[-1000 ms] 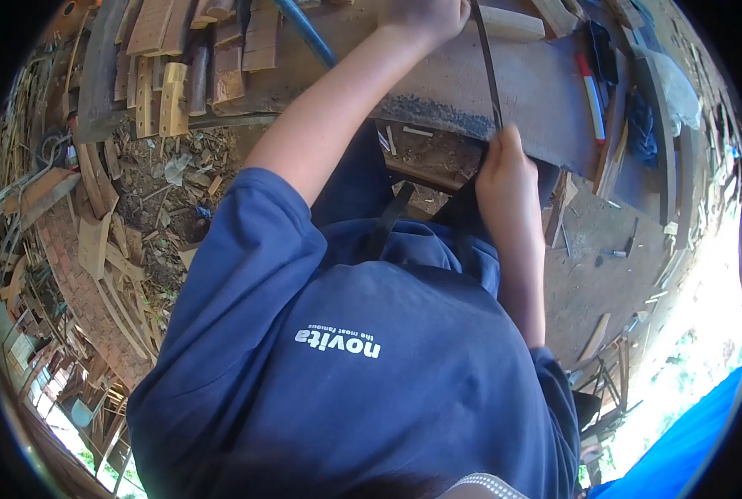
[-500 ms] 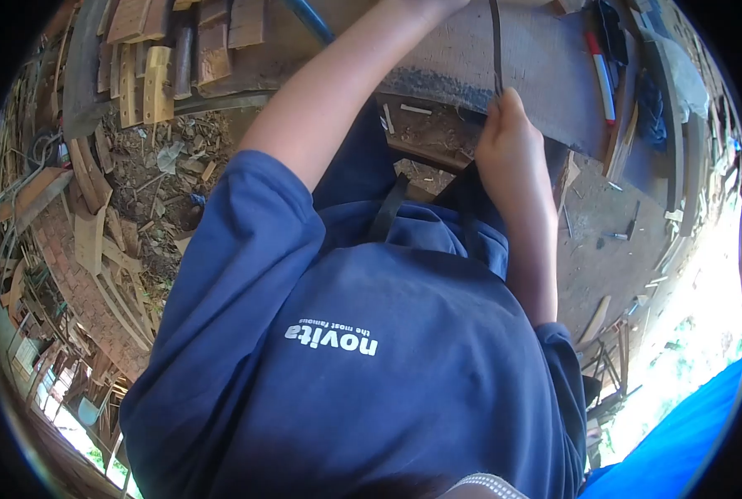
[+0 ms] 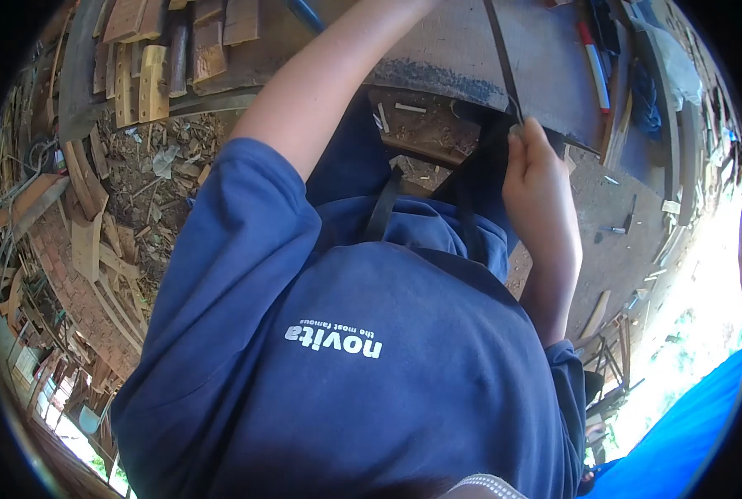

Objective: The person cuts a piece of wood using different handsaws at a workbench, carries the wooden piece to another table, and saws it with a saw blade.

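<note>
My right hand point(image 3: 541, 179) is closed, its thumb and fingers pinching the near end of a thin dark strip point(image 3: 502, 54). From there the strip runs up over the wooden workbench point(image 3: 437, 46) and out past the top edge of the view. My left forearm point(image 3: 321, 83) reaches across the bench toward the top, and the hand itself lies beyond the frame. Between my arms, the bench's dark, worn front edge point(image 3: 437, 79) is close to my lap.
Wood blocks point(image 3: 209, 50), some with drilled holes, lie at the bench's left. A blue tube point(image 3: 304, 15) is near my forearm. A red-and-white marker point(image 3: 594, 66) and a clear plastic bag point(image 3: 675, 66) are at the right. Wood scraps point(image 3: 155, 166) litter the ground.
My right hand has moved toward my body and a little right, drawing the strip's end past the bench edge. My left hand's wrist has slipped out of view at the top.
</note>
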Demonstrator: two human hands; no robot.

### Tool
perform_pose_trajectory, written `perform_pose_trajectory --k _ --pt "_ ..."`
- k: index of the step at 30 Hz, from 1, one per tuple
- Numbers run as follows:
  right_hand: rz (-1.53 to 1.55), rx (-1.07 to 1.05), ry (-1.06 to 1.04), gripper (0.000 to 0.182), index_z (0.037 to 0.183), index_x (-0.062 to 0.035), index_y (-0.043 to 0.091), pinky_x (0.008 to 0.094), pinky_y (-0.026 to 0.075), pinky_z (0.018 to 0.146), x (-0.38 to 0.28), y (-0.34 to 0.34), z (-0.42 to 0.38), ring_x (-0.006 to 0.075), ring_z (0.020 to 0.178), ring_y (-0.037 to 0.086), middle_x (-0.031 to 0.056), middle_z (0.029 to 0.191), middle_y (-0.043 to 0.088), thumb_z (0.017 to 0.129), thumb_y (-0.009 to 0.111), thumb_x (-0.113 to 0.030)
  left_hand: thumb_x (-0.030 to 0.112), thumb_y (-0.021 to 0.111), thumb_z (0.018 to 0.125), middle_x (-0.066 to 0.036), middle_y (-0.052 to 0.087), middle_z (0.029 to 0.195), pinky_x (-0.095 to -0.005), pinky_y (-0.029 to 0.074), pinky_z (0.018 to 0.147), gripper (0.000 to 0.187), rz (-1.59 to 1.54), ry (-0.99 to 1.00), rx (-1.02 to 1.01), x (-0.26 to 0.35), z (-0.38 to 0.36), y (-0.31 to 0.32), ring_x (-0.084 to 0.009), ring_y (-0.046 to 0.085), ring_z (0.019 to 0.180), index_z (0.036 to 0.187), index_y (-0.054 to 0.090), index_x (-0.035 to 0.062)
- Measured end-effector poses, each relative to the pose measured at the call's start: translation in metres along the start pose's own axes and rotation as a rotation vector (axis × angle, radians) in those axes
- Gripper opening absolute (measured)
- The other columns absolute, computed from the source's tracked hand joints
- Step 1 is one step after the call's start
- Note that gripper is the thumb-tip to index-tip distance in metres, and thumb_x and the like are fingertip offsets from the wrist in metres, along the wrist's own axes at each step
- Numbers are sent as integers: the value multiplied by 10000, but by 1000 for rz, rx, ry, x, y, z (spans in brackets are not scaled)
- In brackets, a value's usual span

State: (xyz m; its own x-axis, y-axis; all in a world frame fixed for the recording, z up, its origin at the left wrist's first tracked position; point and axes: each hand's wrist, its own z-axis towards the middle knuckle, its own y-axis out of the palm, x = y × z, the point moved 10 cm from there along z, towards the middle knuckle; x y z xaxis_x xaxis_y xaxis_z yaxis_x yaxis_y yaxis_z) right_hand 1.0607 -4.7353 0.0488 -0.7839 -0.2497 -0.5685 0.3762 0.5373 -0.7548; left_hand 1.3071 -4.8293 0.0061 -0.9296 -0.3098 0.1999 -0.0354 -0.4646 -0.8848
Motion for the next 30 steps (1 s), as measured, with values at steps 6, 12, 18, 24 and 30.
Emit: perform_pose_trajectory --k 6,12,18,24,30 --pt "24 125 -38 150 922 -28 453 443 427 507 15 -22 -37 438 586 587 234 661 562 1023 484 -134 316 511 969 -152 581 982 -456 515 794 302 11 81 92 29 -42 -35 -327 598 973 1023 550 22" --pt "120 175 -8 142 922 -39 455 375 414 490 30 -16 -45 332 496 550 197 623 543 1023 499 -128 319 518 986 -225 573 1200 -480 411 1007 460 71 109 -61 36 -64 -22 -338 564 1141 1255 465 -51" --pt "165 54 88 141 967 -46 446 470 460 557 32 10 -26 471 682 627 260 689 609 1035 467 -168 262 652 875 -99 603 1155 -463 430 928 348 119 188 75 33 -69 -41 -284 574 1099 1159 587 71" --pt "147 110 41 164 966 -34 430 488 454 563 33 7 -15 486 678 614 258 684 604 1040 459 -177 248 777 791 -88 566 1247 -473 378 969 471 -141 25 -202 22 -68 -43 -305 566 1134 1200 560 164" --pt "180 112 15 144 963 -37 435 485 443 537 28 3 -19 469 647 614 246 668 602 1034 465 -157 227 815 738 -67 627 1121 -440 380 969 449 -156 117 -42 38 -79 -63 -272 578 1116 1112 578 155"
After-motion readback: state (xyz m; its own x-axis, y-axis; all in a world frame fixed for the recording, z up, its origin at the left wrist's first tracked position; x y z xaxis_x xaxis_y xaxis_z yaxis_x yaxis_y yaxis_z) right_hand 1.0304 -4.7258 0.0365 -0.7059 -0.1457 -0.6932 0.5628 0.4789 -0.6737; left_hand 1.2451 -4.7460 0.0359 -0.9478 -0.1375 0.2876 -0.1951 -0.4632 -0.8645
